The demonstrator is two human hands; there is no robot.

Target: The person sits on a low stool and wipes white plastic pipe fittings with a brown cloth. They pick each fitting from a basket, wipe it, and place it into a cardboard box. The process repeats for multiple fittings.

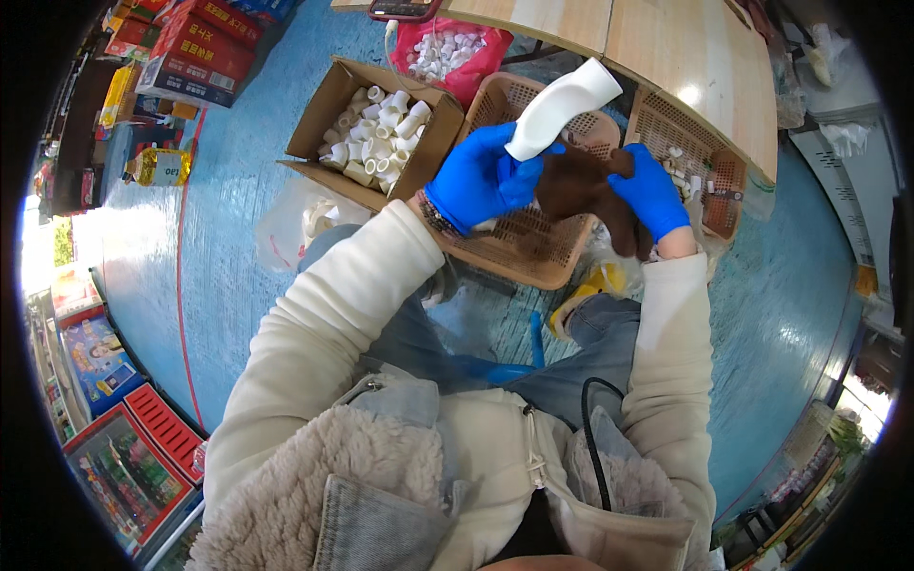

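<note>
My left hand [484, 181], in a blue glove, is closed around the lower end of a white curved plastic pipe fitting [564, 107]. The fitting bends in a shallow S and slants up to the right. A brown cloth [583, 188] hangs from my right hand [655, 193], also blue-gloved, whose fingers are closed on its upper edge. The cloth's left part lies close beside the fitting's lower end; I cannot tell whether they touch. Below both hands is a tan plastic basket [545, 272], partly covered by the cloth.
An open cardboard box [307, 171] of white pipe fittings stands left of the basket. Behind are a pink bag [495, 55] of small white pieces and a wooden table [700, 71]. Another tan basket [725, 205] stands right. Stacked boxes [195, 52] and an oil bottle [162, 167] line the left.
</note>
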